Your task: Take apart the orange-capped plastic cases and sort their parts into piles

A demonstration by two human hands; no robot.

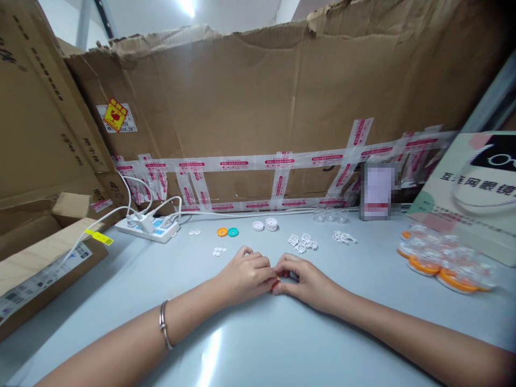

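My left hand (245,274) and my right hand (303,278) meet at the middle of the grey table (258,344), fingertips pinched together on a small orange part (276,280), mostly hidden by the fingers. A silver bracelet (163,324) sits on my left wrist. Just beyond the hands lie small white plastic pieces (302,242), an orange ring (222,232), a teal ring (233,231) and white round discs (271,223).
A white power strip (147,228) with plugs lies at the left back. Cardboard boxes (36,258) stand on the left, and a taped cardboard wall (258,118) runs behind. Clear and orange round parts (443,260) and a printed box (471,199) are at the right.
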